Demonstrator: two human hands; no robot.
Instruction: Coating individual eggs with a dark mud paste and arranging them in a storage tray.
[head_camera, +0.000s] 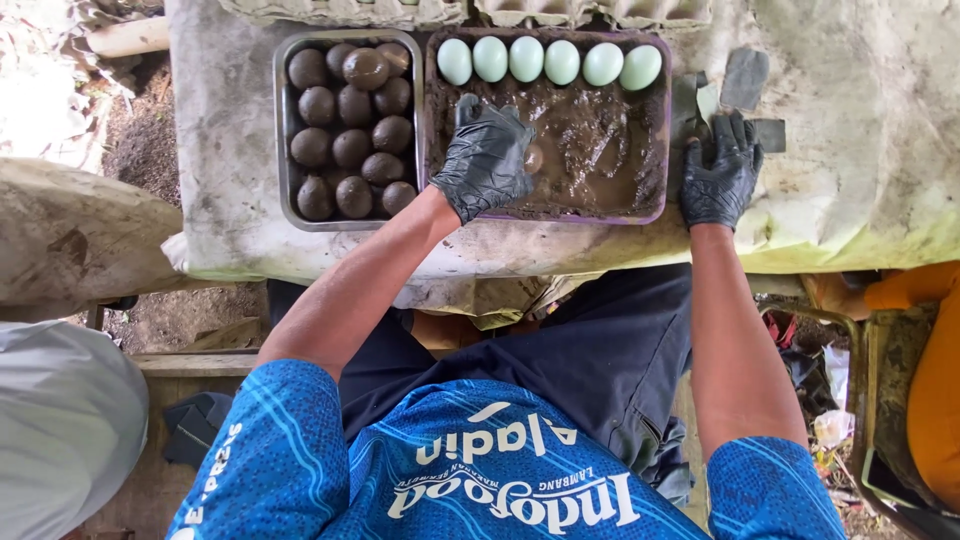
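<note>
My left hand, in a black glove, is down in a metal tray of brown mud, its fingers curled over a mud-smeared egg that peeks out beside the palm. Several clean pale green eggs lie in a row along the far side of that tray. My right hand, also gloved in black, rests flat on the cloth-covered table just right of the tray, holding nothing. To the left stands a second metal tray filled with several dark mud-coated eggs.
Grey egg cartons lie along the table's far edge. Dark flat scraps sit past my right hand. An orange-clad person is at the right, a grey sack-like shape at the lower left, dirt ground beyond.
</note>
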